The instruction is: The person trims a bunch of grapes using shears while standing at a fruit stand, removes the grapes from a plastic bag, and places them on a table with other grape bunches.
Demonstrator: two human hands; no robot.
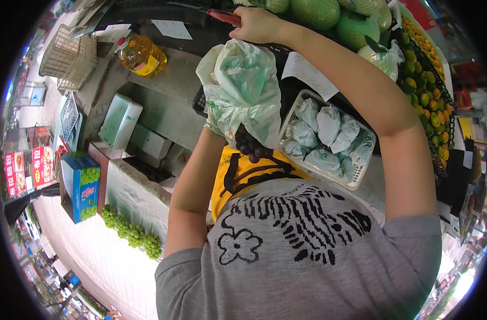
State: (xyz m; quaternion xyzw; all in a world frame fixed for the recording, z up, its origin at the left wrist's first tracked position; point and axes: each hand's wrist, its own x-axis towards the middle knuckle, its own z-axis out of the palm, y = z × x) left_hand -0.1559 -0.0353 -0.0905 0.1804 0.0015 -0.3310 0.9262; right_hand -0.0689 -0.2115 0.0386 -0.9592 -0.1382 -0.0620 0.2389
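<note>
My right hand is closed around the red handle of a tool, maybe scissors or pruning shears, at the top middle. Below it a pale green, crumpled paper or plastic wrapping covers most of my left hand; how its fingers lie is hidden. Dark purple grapes hang out under the wrapping, over the yellow apron. To the right of the grapes stands a white plastic basket with several bagged, wrapped bundles.
Large green pomelos and orange-green citrus fruits lie at upper right. An oil bottle, a white foam box, a blue grape carton and green grapes are at left. Handwritten paper signs lie near my right forearm.
</note>
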